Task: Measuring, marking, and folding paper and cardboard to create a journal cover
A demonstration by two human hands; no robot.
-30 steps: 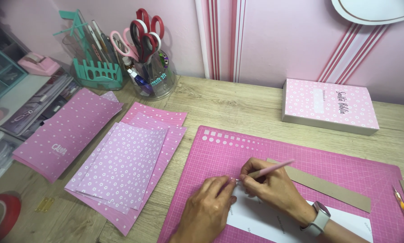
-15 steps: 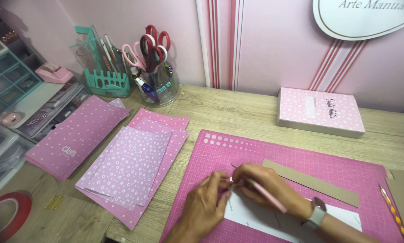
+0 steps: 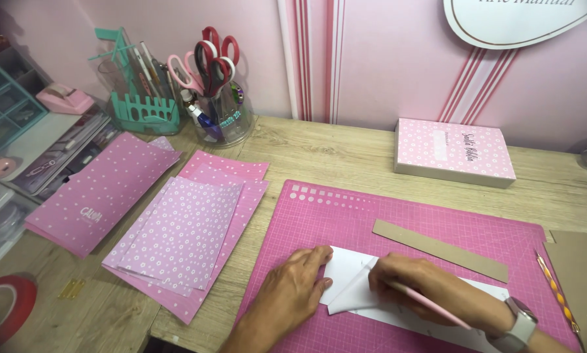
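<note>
A person's 2 bare hands work on a sheet of white paper (image 3: pixel 398 297) lying on a pink gridded cutting mat (image 3: pixel 346 216) on a wooden desk (image 3: pixel 333 147). The left hand (image 3: pixel 293 294) lies flat and open, fingers pressing the paper's left edge, gripping nothing. The right hand (image 3: pixel 414 284) is closed around a slim pink tool (image 3: pixel 431 304), seemingly a pen or scoring stylus, its tip hidden under the fingers where a corner of the paper is folded over. To do this well, the flat hand should pin the sheet so it cannot slide on the mat, while the tool hand presses evenly along the fold, keeping it square to the grid. A grey cardboard strip (image 3: pixel 440 250) lies just beyond the paper, apart from it. To the left sit 2 stacks of pink dotted paper (image 3: pixel 182 235); behind them a clear jar of scissors (image 3: pixel 215 98), and a pink dotted box (image 3: pixel 453 151) stands by the wall.
</note>
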